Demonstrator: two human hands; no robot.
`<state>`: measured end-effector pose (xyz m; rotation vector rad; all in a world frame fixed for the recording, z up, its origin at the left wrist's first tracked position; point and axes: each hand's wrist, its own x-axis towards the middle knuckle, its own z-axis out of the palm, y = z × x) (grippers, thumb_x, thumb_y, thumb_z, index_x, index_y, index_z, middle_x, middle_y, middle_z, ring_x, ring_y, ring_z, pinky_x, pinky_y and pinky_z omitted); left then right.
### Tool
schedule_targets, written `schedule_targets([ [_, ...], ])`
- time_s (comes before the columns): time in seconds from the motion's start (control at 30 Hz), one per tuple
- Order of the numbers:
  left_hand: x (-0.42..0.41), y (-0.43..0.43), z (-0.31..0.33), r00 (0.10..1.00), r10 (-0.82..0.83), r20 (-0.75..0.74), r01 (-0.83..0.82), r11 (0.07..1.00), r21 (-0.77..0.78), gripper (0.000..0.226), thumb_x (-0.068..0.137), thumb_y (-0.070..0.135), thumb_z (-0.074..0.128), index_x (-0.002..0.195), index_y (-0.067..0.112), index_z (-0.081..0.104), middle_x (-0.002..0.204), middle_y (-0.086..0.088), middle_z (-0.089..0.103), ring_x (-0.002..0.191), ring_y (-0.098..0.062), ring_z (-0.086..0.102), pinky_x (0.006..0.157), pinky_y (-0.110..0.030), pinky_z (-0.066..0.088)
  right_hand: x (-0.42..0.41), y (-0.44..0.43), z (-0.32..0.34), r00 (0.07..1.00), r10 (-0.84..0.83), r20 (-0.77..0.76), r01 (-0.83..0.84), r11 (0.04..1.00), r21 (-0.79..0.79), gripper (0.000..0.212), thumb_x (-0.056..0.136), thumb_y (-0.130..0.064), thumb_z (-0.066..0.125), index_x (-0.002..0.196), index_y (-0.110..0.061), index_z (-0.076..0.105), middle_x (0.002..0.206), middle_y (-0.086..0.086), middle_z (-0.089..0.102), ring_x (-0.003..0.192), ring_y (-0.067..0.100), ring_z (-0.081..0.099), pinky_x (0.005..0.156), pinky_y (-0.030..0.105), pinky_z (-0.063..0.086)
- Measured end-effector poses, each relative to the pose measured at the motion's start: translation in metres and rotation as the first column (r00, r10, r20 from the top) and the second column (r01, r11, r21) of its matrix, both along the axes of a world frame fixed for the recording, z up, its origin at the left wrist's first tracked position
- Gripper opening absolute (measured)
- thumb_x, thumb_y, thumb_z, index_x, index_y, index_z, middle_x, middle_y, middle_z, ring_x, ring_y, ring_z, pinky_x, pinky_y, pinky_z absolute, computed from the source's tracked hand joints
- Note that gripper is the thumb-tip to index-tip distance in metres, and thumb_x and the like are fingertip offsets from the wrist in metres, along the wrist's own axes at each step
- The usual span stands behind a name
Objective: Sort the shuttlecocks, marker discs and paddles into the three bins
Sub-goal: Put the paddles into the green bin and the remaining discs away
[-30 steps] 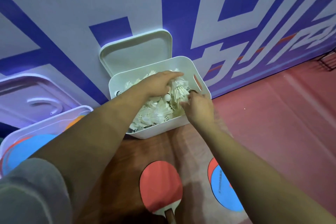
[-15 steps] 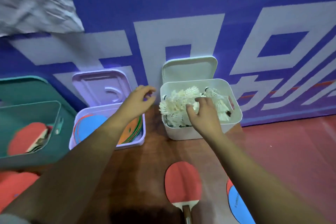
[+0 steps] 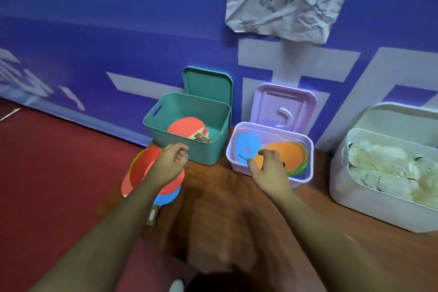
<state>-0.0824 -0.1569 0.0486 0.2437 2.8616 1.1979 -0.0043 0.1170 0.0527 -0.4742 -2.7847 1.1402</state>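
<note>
Both shifted left: left hand loosely curled, empty; right hand relaxed, empty, over lilac bin, middle of three

This looks like a sports hall. The floor is red court surfacing, and a blue banner with large white lettering runs along its edge like a court surround. Against it stand a green bin of table-tennis paddles, a lilac bin of flat marker discs and a white bin heaped with shuttlecocks. A crumpled handwritten paper hangs on the banner.
</note>
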Motion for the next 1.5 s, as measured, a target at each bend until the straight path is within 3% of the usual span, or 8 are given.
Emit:
schedule_targets([
  [0.2, -0.009, -0.118, -0.026, 0.997, 0.082, 0.010, -0.082, 0.997, 0.000, 0.021, 0.088, 0.001, 0.058, 0.099, 0.017, 0.065, 0.093, 0.001, 0.060, 0.076, -0.012, 0.057, 0.074, -0.017, 0.046, -0.028, -0.121, -0.028, 0.987, 0.066, 0.144, -0.059, 0.997, -0.047, 0.041, 0.091, -0.040, 0.057, 0.116, -0.007, 0.056, 0.117, 0.015, 0.051, 0.114, 0.032, 0.051, 0.100, 0.038, 0.042],
  [0.37, -0.037, -0.183, -0.056, 0.990, 0.140, 0.024, -0.140, 0.990, -0.030, 0.020, 0.079, 0.004, 0.067, 0.099, 0.008, 0.064, 0.094, -0.011, 0.060, 0.087, -0.022, 0.056, 0.081, -0.036, 0.046, -0.044, -0.201, -0.059, 0.973, 0.057, 0.226, -0.029, 0.992, -0.127, 0.043, 0.091, -0.037, 0.059, 0.122, -0.006, 0.056, 0.118, 0.013, 0.052, 0.107, 0.030, 0.056, 0.094, 0.030, 0.040],
  [0.57, -0.061, -0.196, -0.090, 0.927, 0.205, 0.314, -0.215, 0.977, -0.002, 0.053, 0.084, 0.033, 0.072, 0.128, 0.008, 0.054, 0.128, -0.016, 0.054, 0.118, -0.031, 0.054, 0.100, -0.038, 0.043, -0.064, -0.254, -0.099, 0.920, 0.052, 0.388, 0.034, 0.977, -0.212, 0.040, 0.091, -0.033, 0.059, 0.120, -0.005, 0.056, 0.120, 0.016, 0.059, 0.111, 0.031, 0.056, 0.089, 0.028, 0.041],
  [0.83, -0.084, -0.191, -0.133, 0.881, 0.120, 0.458, -0.082, 0.991, -0.102, 0.042, 0.093, 0.021, 0.050, 0.134, 0.019, 0.053, 0.118, -0.013, 0.067, 0.106, -0.032, 0.062, 0.075, -0.025, 0.038, -0.110, -0.265, -0.163, 0.828, -0.023, 0.561, 0.211, 0.939, -0.273, 0.047, 0.088, -0.043, 0.063, 0.112, -0.003, 0.057, 0.107, 0.013, 0.062, 0.103, 0.028, 0.059, 0.087, 0.034, 0.045],
  [1.0, -0.079, -0.191, -0.144, 0.891, 0.118, 0.438, -0.096, 0.993, -0.072, 0.041, 0.097, 0.016, 0.045, 0.138, 0.020, 0.049, 0.119, -0.014, 0.066, 0.106, -0.030, 0.061, 0.073, -0.024, 0.037, -0.116, -0.264, -0.186, 0.731, -0.115, 0.672, 0.589, 0.603, -0.538, 0.031, 0.086, -0.035, 0.071, 0.107, -0.014, 0.064, 0.088, 0.006, 0.063, 0.074, 0.025, 0.061, 0.061, 0.032, 0.052],
  [1.17, -0.070, -0.183, -0.148, 0.865, 0.036, 0.500, -0.072, 0.996, 0.055, 0.036, 0.097, 0.015, 0.044, 0.130, 0.023, 0.054, 0.108, -0.005, 0.068, 0.093, -0.022, 0.064, 0.080, -0.029, 0.048, -0.108, -0.249, -0.206, 0.803, -0.212, 0.557, 0.527, 0.689, -0.497, 0.031, 0.082, -0.014, 0.075, 0.107, 0.002, 0.068, 0.102, 0.019, 0.070, 0.085, 0.026, 0.065, 0.076, 0.038, 0.054],
  [1.33, -0.062, -0.176, -0.156, 0.813, 0.021, 0.582, -0.148, 0.974, 0.172, 0.038, 0.094, 0.018, 0.048, 0.128, 0.033, 0.056, 0.110, 0.007, 0.067, 0.100, -0.014, 0.064, 0.086, -0.027, 0.049, -0.089, -0.227, -0.193, 0.800, -0.225, 0.556, 0.596, 0.405, -0.693, 0.035, 0.084, 0.001, 0.069, 0.114, 0.008, 0.053, 0.111, 0.023, 0.067, 0.099, 0.037, 0.067, 0.086, 0.053, 0.056],
  [1.5, -0.050, -0.157, -0.157, 0.819, -0.015, 0.573, -0.106, 0.978, 0.178, 0.039, 0.090, 0.021, 0.050, 0.129, 0.024, 0.056, 0.116, 0.000, 0.068, 0.107, -0.020, 0.063, 0.095, -0.037, 0.049, -0.060, -0.196, -0.172, 0.838, -0.271, 0.473, 0.544, 0.357, -0.759, 0.020, 0.088, 0.007, 0.060, 0.104, -0.005, 0.059, 0.095, 0.012, 0.071, 0.080, 0.023, 0.068, 0.066, 0.033, 0.058],
])
